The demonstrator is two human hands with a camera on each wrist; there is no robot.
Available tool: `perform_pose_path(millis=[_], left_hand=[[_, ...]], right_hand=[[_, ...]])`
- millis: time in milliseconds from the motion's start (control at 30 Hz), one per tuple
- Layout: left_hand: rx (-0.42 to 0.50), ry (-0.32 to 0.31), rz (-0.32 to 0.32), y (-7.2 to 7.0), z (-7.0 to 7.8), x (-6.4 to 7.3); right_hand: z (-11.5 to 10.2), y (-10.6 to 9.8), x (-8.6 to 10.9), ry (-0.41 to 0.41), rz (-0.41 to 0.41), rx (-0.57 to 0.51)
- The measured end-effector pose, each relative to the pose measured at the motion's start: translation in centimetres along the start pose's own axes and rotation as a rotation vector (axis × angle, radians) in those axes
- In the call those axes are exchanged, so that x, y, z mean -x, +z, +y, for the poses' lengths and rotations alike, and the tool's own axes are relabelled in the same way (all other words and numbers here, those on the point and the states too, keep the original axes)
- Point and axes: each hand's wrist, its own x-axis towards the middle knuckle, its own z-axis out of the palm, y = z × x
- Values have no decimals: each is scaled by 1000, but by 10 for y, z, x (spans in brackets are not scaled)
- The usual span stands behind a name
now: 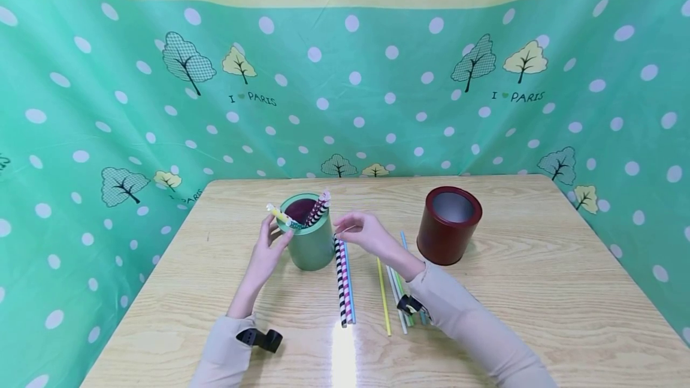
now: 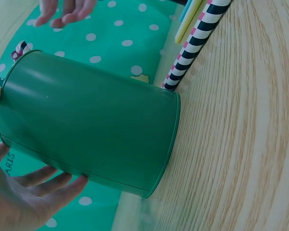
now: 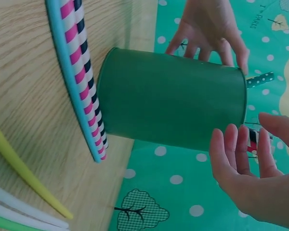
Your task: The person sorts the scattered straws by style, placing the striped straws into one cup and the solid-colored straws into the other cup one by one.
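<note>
A green can (image 1: 311, 250) stands upright at the left of the table. My left hand (image 1: 265, 251) grips its left side, with the thumb near the rim and the fingers spread along the wall. Patterned straws (image 1: 318, 208) stick out of the can's mouth, and a yellow one (image 1: 280, 213) leans over the left rim. To the can's right, my right hand (image 1: 363, 233) hovers by the rim with loosely bent fingers and holds nothing. Below it lie a black-striped straw (image 1: 341, 286), a pink-striped straw (image 1: 347, 292) and a blue straw (image 1: 351, 292), side by side.
A dark red can (image 1: 444, 238) stands upright at the right. Between the cans lie a yellow straw (image 1: 384, 298) and several white, green and blue straws, partly under my right forearm. A polka-dot cloth (image 1: 345, 88) hangs behind the wooden table (image 1: 539, 292).
</note>
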Motion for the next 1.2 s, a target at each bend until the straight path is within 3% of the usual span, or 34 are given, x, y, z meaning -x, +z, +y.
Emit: perform_pose_path(millis=[333, 600, 867, 1200], left_hand=[[10, -27, -6, 1, 17, 6], [3, -27, 2, -1, 3, 1], [-15, -9, 6, 3, 26, 9], [-5, -19, -4, 3, 30, 11]], right_hand=[[14, 1, -3, 15, -71, 116], [21, 3, -6, 74, -91, 174], [32, 6, -13, 58, -121, 229], [42, 6, -18, 96, -126, 323]])
